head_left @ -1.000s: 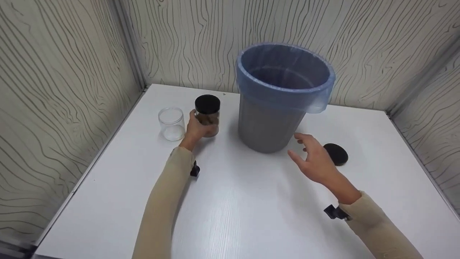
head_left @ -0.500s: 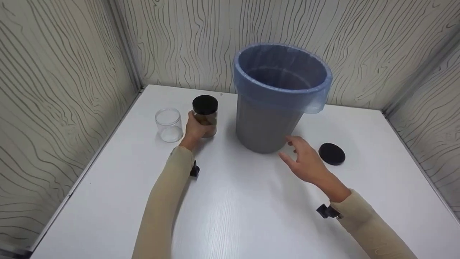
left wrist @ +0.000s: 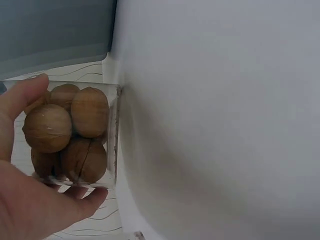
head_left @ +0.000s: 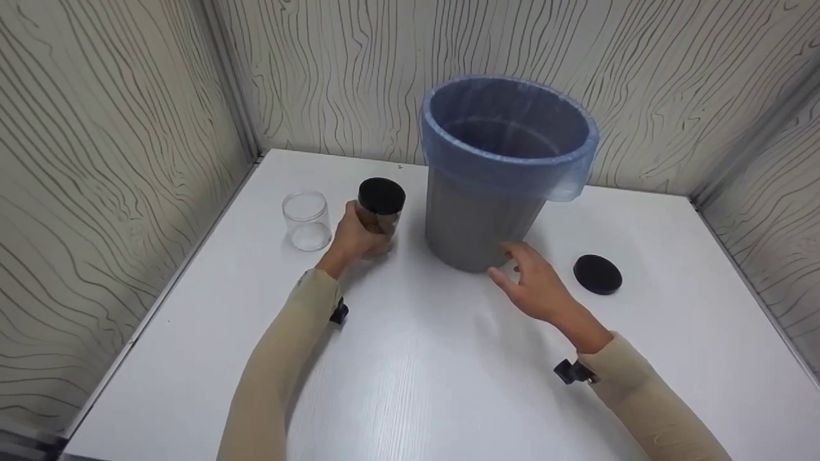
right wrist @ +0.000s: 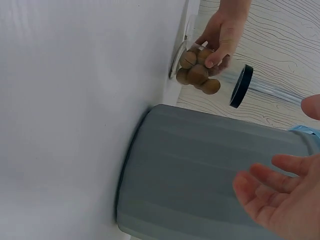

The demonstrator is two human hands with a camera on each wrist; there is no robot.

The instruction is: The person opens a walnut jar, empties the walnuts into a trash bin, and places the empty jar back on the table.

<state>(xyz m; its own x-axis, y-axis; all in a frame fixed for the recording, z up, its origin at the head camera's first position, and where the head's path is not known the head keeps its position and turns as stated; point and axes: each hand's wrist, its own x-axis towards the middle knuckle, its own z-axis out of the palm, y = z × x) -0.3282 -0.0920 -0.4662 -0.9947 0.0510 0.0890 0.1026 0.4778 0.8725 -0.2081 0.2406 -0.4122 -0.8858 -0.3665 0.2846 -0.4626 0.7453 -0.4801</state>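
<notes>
My left hand [head_left: 359, 237] grips a clear jar of walnuts [left wrist: 70, 132] round its side, with thumb and fingers on opposite walls. A black screw lid [head_left: 382, 196] tops this jar, which leans slightly in the head view. Whether its base touches the table, I cannot tell. My right hand [head_left: 535, 282] is held in front of the grey bin [head_left: 474, 224], fingers apart and loosely bent, with nothing in it. To the left of the walnut jar stands a lidless clear jar [head_left: 307, 221]. A loose black lid [head_left: 598, 274] lies on the table right of my right hand.
The bin has a blue liner [head_left: 506, 168] folded over its rim and stands near the back wall [head_left: 333, 77]. A white table [head_left: 410, 384] carries everything, with wood-patterned panels at its back and sides.
The walnut jar has shifted a little right and towards me in my left hand, and now tilts. My right hand has drifted left, away from the loose lid.
</notes>
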